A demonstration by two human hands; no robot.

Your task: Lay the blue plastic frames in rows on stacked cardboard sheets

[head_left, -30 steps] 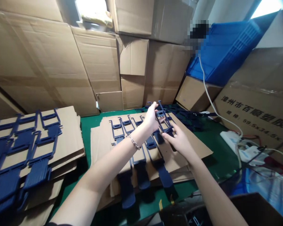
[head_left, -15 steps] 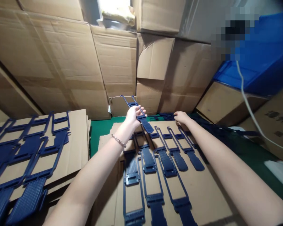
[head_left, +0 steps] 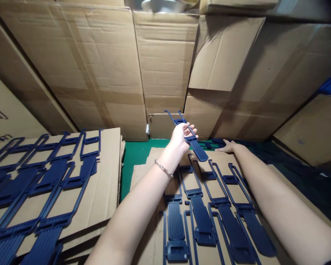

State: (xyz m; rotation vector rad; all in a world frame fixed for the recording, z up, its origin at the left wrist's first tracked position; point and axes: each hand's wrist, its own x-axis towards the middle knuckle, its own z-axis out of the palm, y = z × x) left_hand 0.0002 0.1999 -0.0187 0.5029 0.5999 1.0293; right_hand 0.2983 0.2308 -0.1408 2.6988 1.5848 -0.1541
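Observation:
My left hand [head_left: 182, 138] holds a navy plastic bracket [head_left: 200, 149] with two long hooked rods and a ribbed, rounded tab. Its fingers curl loosely around the rods, over the far edge of a cardboard sheet [head_left: 143, 176]. Rows of similar navy brackets [head_left: 202, 213] lie flat on that sheet, partly hidden by my left forearm. At the sheet's far right edge, my right hand [head_left: 228, 146] is low with its fingers apart. Beside it, more navy pieces [head_left: 209, 145] rest on the green surface [head_left: 128, 173]; whether it touches them is unclear.
Another cardboard stack [head_left: 110, 176] on the left carries more navy brackets [head_left: 55, 176], several overlapping. Large taped cartons [head_left: 105, 66] form a wall behind. To the right stands another carton [head_left: 306, 129], with dark pieces in shadow on the green surface before it.
The view has swung left and closer, so the scene sits farther right. My left hand still holds the bracket. My right hand's fingers have spread near the far edge of the sheet.

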